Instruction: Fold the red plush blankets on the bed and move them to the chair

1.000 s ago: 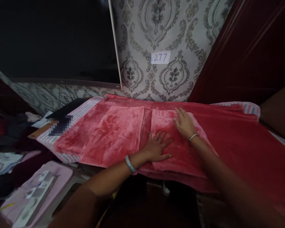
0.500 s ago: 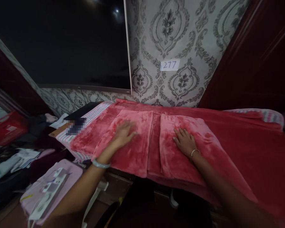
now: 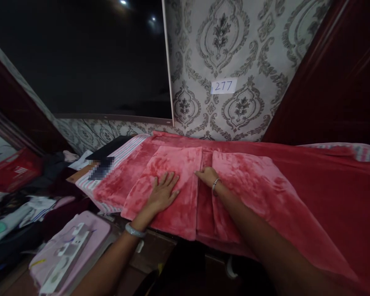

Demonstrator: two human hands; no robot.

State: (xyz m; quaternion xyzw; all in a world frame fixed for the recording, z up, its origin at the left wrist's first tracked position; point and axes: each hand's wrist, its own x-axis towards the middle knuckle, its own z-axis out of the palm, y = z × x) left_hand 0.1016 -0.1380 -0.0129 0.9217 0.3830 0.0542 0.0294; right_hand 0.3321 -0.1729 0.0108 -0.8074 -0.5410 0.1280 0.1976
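Observation:
A plush pinkish-red cloth, with two raised panels and a narrow gap between them, lies on a red plush blanket with striped trim. My left hand rests flat on the left panel, fingers spread. At the gap, my right hand has its thumb and fingers pinched on that panel's inner edge. The fingertips on the far side of the edge are partly hidden.
A large dark television hangs on the patterned wall at left. Below left are a pink case with a white power strip on it, and piled clothes. A black flat object lies at the blanket's far left end.
My right hand has moved left from the right panel to the gap and closed on the left panel's edge. My left hand, blurred before, now lies slightly lower on its panel.

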